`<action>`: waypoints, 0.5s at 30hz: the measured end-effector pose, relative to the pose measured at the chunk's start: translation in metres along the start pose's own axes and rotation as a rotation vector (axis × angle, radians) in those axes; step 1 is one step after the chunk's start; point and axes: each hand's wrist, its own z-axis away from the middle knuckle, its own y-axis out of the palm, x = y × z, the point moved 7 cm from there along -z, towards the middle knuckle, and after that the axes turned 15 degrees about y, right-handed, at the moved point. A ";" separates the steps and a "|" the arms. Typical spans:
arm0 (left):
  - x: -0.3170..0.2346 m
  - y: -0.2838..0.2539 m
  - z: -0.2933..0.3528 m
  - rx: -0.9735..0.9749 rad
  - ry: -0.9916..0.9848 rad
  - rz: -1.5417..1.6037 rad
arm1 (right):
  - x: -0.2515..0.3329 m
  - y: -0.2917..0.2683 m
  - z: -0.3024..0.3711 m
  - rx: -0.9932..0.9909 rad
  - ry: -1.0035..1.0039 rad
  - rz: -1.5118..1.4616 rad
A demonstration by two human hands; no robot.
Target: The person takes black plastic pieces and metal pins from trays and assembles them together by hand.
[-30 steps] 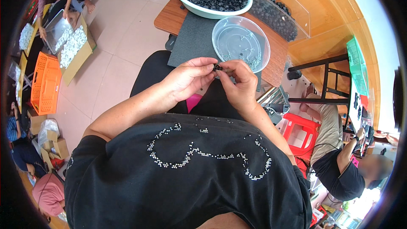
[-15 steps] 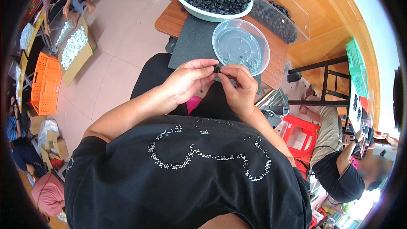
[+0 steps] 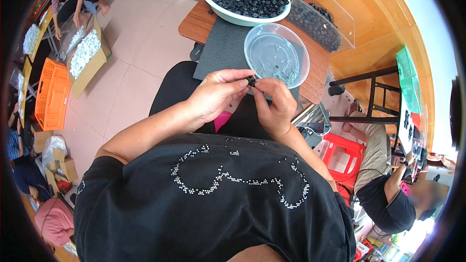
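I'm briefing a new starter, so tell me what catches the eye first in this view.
Both hands meet at the centre: the left hand and right hand pinch one small black part between their fingertips. Just beyond sits a clear round tub on a dark mat, and farther up a white basin heaped with black parts.

- In front of my knees stands a small brown wooden table (image 3: 194, 22), its far side against an orange wooden wall.
- A dark grey mat (image 3: 223, 51) lies on it, reaching to the near edge.
- A white basin (image 3: 233, 15) heaped with small black parts sits at the far end, partly on the mat.
- A round clear plastic bowl (image 3: 276, 54) rests just right of the mat's middle, with small metal pieces scattered in its bottom.
- A clear plastic box (image 3: 323, 17) holding more black parts stands along the table's right side, beside the basin.
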 end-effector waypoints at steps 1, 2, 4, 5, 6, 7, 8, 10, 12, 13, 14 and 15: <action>0.000 0.001 0.000 0.017 0.009 0.005 | 0.001 0.000 0.000 -0.002 -0.016 -0.005; -0.001 0.002 0.000 0.035 0.018 0.009 | 0.003 0.000 0.001 -0.003 -0.032 -0.010; -0.002 0.003 0.001 0.042 0.019 0.004 | 0.003 0.000 0.001 -0.004 -0.025 -0.013; -0.002 0.004 0.002 0.051 0.020 -0.001 | 0.003 0.000 0.002 -0.006 -0.018 -0.015; -0.003 0.005 0.002 0.050 0.020 0.000 | 0.002 0.000 0.002 -0.005 -0.018 -0.015; -0.003 0.006 0.002 0.061 0.029 -0.007 | 0.002 0.000 0.002 -0.009 -0.018 -0.029; -0.004 0.007 0.002 0.072 0.038 -0.013 | 0.002 -0.001 0.002 -0.013 -0.018 -0.042; -0.004 0.008 0.003 0.068 0.034 -0.010 | 0.000 -0.001 0.002 -0.014 0.015 -0.046; -0.004 0.009 0.003 0.064 0.030 -0.008 | 0.000 -0.002 0.002 -0.014 0.048 -0.052; -0.005 0.010 0.003 0.071 0.042 -0.025 | 0.000 -0.002 0.001 -0.011 0.075 -0.055; -0.006 0.010 0.003 0.078 0.055 -0.042 | -0.001 -0.001 0.001 -0.008 0.101 -0.059; -0.007 0.011 0.003 0.078 0.055 -0.039 | -0.001 -0.001 0.001 -0.006 0.101 -0.058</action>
